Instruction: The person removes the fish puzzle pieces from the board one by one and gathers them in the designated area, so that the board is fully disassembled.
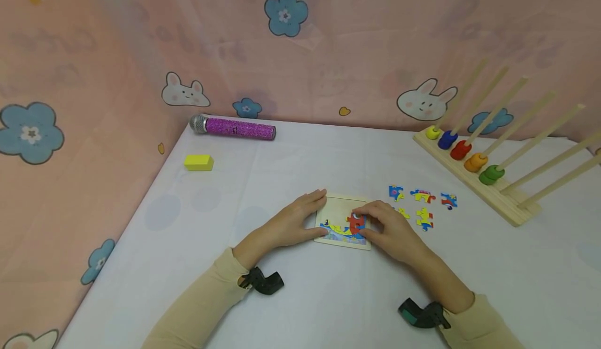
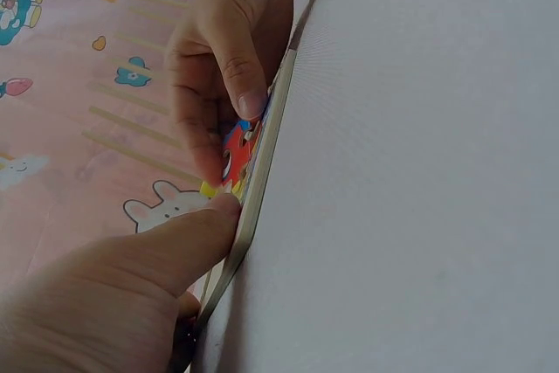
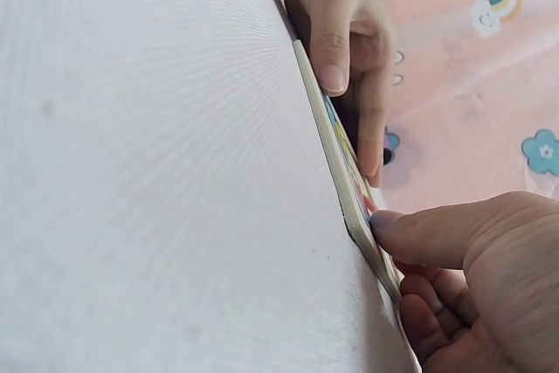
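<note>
A small wooden jigsaw puzzle board (image 1: 339, 208) lies on the table, its lower part covered with blue and yellow picture pieces. My left hand (image 1: 293, 225) holds the board at its left side, thumb on the front part and fingers at the far corner. With thumb and fingers, my right hand (image 1: 393, 232) pinches a red puzzle piece (image 1: 355, 225) over the board's right side. In the left wrist view the red piece (image 2: 236, 153) looks slightly tilted; whether it is seated cannot be told. Several loose puzzle pieces (image 1: 424, 218) lie right of the board, one partly hidden behind my right hand.
A wooden bead stand (image 1: 512, 211) with upright rods and coloured beads stands at the right. Toward the back left lie a purple glitter microphone (image 1: 239, 129) and a yellow block (image 1: 199, 163). A pink patterned cloth (image 1: 328, 51) hangs behind the white-covered table (image 1: 300, 312).
</note>
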The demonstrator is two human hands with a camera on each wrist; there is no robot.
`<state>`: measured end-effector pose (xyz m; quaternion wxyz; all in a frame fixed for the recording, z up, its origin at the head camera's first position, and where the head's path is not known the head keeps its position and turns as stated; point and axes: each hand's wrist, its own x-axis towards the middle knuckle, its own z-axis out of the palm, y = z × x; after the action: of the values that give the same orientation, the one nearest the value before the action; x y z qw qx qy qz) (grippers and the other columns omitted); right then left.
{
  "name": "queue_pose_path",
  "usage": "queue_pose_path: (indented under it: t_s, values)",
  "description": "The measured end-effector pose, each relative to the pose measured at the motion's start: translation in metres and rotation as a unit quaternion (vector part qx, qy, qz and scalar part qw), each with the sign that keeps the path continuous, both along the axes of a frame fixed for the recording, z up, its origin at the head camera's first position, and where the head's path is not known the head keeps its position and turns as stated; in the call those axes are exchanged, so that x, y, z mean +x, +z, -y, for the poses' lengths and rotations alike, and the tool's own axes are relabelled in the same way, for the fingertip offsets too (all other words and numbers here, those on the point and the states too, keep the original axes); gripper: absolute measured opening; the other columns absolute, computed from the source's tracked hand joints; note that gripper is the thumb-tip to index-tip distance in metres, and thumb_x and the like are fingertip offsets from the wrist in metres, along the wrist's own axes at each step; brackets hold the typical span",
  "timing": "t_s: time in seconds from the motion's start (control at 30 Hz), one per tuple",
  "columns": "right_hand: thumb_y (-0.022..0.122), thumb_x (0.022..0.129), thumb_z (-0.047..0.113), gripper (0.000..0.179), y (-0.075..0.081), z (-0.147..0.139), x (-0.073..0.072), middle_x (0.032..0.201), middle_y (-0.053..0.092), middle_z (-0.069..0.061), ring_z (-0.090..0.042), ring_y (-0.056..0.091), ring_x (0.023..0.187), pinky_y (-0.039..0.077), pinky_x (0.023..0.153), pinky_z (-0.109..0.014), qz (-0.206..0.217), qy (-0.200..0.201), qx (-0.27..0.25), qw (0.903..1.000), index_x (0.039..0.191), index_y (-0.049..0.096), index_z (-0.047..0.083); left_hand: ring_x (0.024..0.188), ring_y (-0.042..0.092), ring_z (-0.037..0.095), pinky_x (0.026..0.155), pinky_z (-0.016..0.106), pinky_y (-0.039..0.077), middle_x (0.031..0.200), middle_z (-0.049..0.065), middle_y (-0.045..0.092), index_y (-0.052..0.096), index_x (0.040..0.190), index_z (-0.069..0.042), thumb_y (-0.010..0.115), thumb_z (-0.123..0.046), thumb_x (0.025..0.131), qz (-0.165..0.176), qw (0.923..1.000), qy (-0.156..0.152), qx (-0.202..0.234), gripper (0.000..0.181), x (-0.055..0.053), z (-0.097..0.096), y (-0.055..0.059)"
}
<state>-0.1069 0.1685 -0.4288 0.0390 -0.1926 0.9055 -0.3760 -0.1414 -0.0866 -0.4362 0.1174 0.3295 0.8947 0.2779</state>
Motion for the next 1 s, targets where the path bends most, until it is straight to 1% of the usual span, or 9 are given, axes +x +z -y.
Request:
queue_pose_path:
  t_s: [0.13, 0.4, 0.53, 0.7, 0.8, 0.9, 0.93, 1.0]
  values:
    - [0.072, 0.083, 0.008, 0.037, 0.0, 0.001, 0.0, 0.115, 0.061, -0.003, -0.018, 0.053, 0.107, 0.051, 0.09, -0.038, -0.006, -0.002, 0.007, 1.0, 0.118, 0.064, 0.013, 0.146, 0.019, 0.018, 0.12, 0.032, 0.017, 0.157, 0.004, 0.022, 0.034, 0.145, -0.002, 0.067, -0.041, 0.086, 0.0, 1.0, 0.001, -0.002, 0.078, 0.0, 0.0, 0.0]
    - [0.069, 0.084, 0.006, 0.036, 0.003, -0.001, -0.002, 0.116, 0.06, -0.004, -0.018, 0.054, 0.105, 0.051, 0.089, -0.041, 0.0, -0.001, -0.001, 1.0, 0.119, 0.062, 0.013, 0.145, 0.019, 0.018, 0.12, 0.031, 0.016, 0.157, 0.005, 0.022, 0.034, 0.145, -0.002, 0.067, -0.04, 0.087, -0.003, 1.0, 0.002, 0.001, 0.078, 0.0, 0.0, -0.001]
    - [0.067, 0.087, 0.008, 0.034, 0.008, -0.006, -0.004, 0.118, 0.059, -0.003, -0.019, 0.053, 0.105, 0.05, 0.089, -0.042, 0.014, -0.009, -0.004, 0.9999, 0.119, 0.061, 0.014, 0.145, 0.019, 0.018, 0.12, 0.033, 0.017, 0.157, 0.006, 0.023, 0.034, 0.145, -0.001, 0.068, -0.039, 0.087, -0.004, 1.0, -0.002, 0.005, 0.077, 0.0, 0.0, -0.002]
    - [0.066, 0.088, 0.011, 0.034, 0.018, -0.021, -0.007, 0.119, 0.056, -0.003, -0.018, 0.052, 0.103, 0.051, 0.087, -0.035, 0.031, -0.031, 0.012, 0.9989, 0.121, 0.06, 0.015, 0.145, 0.019, 0.018, 0.12, 0.032, 0.016, 0.157, 0.006, 0.022, 0.034, 0.145, -0.001, 0.068, -0.04, 0.086, -0.003, 1.0, -0.004, 0.008, 0.078, 0.001, 0.001, -0.003]
    - [0.066, 0.088, 0.011, 0.035, 0.023, -0.034, -0.007, 0.12, 0.056, -0.005, -0.021, 0.053, 0.107, 0.052, 0.091, -0.039, 0.038, -0.036, 0.013, 0.9985, 0.122, 0.059, 0.013, 0.145, 0.019, 0.018, 0.12, 0.032, 0.016, 0.157, 0.006, 0.022, 0.034, 0.145, -0.001, 0.068, -0.04, 0.087, -0.006, 0.9999, -0.005, 0.008, 0.078, 0.001, 0.001, -0.002]
    - [0.065, 0.09, 0.014, 0.035, 0.025, -0.049, -0.005, 0.123, 0.055, -0.007, -0.025, 0.051, 0.113, 0.049, 0.095, -0.045, 0.045, -0.046, 0.012, 0.9978, 0.124, 0.058, 0.013, 0.145, 0.019, 0.018, 0.12, 0.033, 0.017, 0.157, 0.006, 0.022, 0.033, 0.145, -0.001, 0.067, -0.04, 0.087, -0.007, 1.0, -0.005, 0.004, 0.078, 0.0, 0.001, -0.002]
    - [0.065, 0.09, 0.015, 0.034, 0.026, -0.054, -0.005, 0.123, 0.055, -0.008, -0.025, 0.051, 0.113, 0.048, 0.095, -0.043, 0.043, -0.051, 0.014, 0.9977, 0.124, 0.058, 0.013, 0.145, 0.019, 0.018, 0.12, 0.033, 0.017, 0.157, 0.006, 0.022, 0.033, 0.145, -0.001, 0.067, -0.04, 0.087, -0.006, 1.0, -0.005, 0.004, 0.078, 0.0, 0.001, -0.001]
    - [0.065, 0.09, 0.019, 0.035, 0.027, -0.065, -0.002, 0.124, 0.055, -0.008, -0.021, 0.05, 0.113, 0.048, 0.093, -0.031, 0.038, -0.06, 0.018, 0.9973, 0.124, 0.059, 0.014, 0.145, 0.019, 0.018, 0.12, 0.033, 0.016, 0.157, 0.006, 0.022, 0.033, 0.145, -0.002, 0.067, -0.04, 0.087, -0.005, 1.0, -0.005, 0.003, 0.077, 0.0, 0.001, -0.001]
